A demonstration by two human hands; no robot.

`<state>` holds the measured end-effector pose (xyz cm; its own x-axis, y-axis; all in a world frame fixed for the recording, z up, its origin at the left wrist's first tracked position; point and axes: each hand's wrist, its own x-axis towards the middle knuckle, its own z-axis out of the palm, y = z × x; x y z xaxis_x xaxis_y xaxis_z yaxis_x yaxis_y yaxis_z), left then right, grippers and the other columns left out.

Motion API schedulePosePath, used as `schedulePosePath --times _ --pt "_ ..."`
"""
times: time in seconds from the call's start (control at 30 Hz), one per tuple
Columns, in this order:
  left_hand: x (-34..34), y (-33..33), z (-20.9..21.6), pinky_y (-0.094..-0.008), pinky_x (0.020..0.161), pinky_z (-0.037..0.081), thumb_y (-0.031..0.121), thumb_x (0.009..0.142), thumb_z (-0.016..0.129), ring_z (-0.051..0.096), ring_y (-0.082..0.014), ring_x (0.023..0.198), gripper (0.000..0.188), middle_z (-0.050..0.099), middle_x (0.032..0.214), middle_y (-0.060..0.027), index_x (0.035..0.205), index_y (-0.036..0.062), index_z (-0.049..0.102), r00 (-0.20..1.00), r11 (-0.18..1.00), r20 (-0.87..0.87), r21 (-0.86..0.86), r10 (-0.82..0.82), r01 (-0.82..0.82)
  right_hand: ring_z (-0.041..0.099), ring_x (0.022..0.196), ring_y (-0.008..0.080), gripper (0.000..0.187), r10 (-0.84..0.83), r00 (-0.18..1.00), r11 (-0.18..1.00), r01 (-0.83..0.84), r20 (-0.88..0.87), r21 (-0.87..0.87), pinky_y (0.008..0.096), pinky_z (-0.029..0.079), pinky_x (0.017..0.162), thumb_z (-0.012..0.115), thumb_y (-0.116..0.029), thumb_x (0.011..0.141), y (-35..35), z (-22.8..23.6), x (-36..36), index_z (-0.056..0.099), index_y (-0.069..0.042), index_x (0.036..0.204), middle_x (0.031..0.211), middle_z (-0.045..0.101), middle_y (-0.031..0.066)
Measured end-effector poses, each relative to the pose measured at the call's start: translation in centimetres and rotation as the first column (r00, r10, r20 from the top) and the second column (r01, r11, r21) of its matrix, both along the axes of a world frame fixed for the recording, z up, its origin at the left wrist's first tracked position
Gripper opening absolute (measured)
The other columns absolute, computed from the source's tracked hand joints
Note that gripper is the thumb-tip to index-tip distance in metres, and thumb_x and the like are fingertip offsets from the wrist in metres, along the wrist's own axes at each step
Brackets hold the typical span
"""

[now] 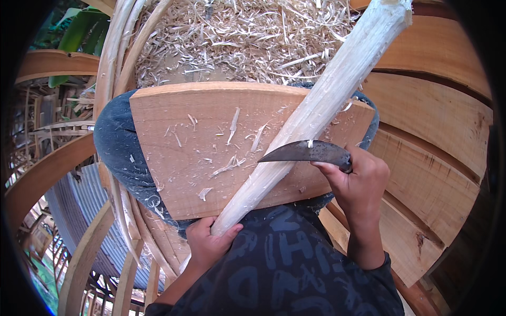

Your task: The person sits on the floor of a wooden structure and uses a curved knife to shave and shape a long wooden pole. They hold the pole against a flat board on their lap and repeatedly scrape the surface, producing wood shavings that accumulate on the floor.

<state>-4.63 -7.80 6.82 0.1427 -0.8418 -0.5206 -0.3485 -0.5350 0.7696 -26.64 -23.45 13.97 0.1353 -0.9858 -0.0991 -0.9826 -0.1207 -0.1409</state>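
One board (182, 174) spans the lap, just beyond the left hand (210, 245). One pale pole (312, 116) slants up and rightward from that hand, which closes round its lower end. The right hand (363, 176) firmly clasps one curved knife (292, 151), its blade across the pole. Shaving seems underway; another stroke calls for steady support. Shavings (233, 126) ahead are too many to count.
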Motion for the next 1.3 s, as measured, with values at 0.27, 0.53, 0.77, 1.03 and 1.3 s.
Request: schedulePosePath --times 0.27,0.53,0.77,1.03,1.3 --pt "0.1 0.3 -0.2 -0.0331 0.050 0.045 0.039 0.061 0.078 0.059 -0.0287 0.051 0.044 0.058 0.056 -0.0142 0.068 -0.0012 0.062 0.999 0.999 0.049 -0.047 -0.024 0.026 0.034 0.042 0.0129 0.060 -0.419 0.884 0.888 0.447 0.209 -0.107 0.0299 0.028 0.041 0.057 -0.054 0.079 -4.7 0.6 -4.9 0.043 -0.004 0.050 0.043 0.037 0.0025" --pt "0.3 0.5 -0.7 -0.0309 0.053 0.044 0.040 0.061 0.077 0.060 -0.0241 0.054 0.047 0.059 0.059 -0.0130 0.072 -0.0032 0.062 0.995 0.996 0.065 -0.051 -0.072 0.076 0.041 0.043 0.0138 0.054 -0.238 0.915 0.971 0.234 0.325 0.050 0.0293 0.031 0.041 0.065 -0.049 0.074 -1.1 1.3 -2.8 0.049 -0.001 0.056 0.048 0.044 0.0035" --pt "0.4 0.5 -0.6 -0.0335 0.055 0.046 0.036 0.059 0.079 0.061 -0.0286 0.056 0.044 0.061 0.062 -0.0145 0.075 -0.0017 0.063 0.997 0.998 0.051 -0.008 -0.060 0.060 0.044 0.043 0.0269 0.057 -0.044 0.990 0.991 0.027 0.133 0.128 0.0322 0.035 0.042 0.069 -0.054 0.064 0.0 -0.2 -1.1 0.046 -0.002 0.054 0.048 0.041 0.0107" --pt "0.1 0.9 -0.7 -0.0327 0.054 0.046 0.034 0.060 0.079 0.060 -0.0274 0.055 0.042 0.060 0.059 -0.0145 0.072 -0.0028 0.063 0.999 0.999 0.019 0.025 0.031 -0.031 0.046 0.042 0.0283 0.057 0.020 0.999 1.000 -0.019 0.049 -0.022 0.0334 0.036 0.040 0.071 -0.054 0.059 -2.8 -0.4 -1.8 0.045 -0.004 0.052 0.046 0.042 0.0114" --pt "0.0 0.4 -0.3 -0.0313 0.052 0.045 0.032 0.063 0.078 0.060 -0.0269 0.054 0.039 0.059 0.058 -0.0151 0.070 -0.0030 0.062 1.000 1.000 0.001 0.021 0.018 -0.018 0.048 0.043 0.0305 0.058 0.043 0.999 0.995 -0.041 0.027 -0.089 0.0347 0.037 0.040 0.067 -0.058 0.060 -4.0 -0.1 -2.0 0.046 -0.005 0.052 0.047 0.045 0.0126"
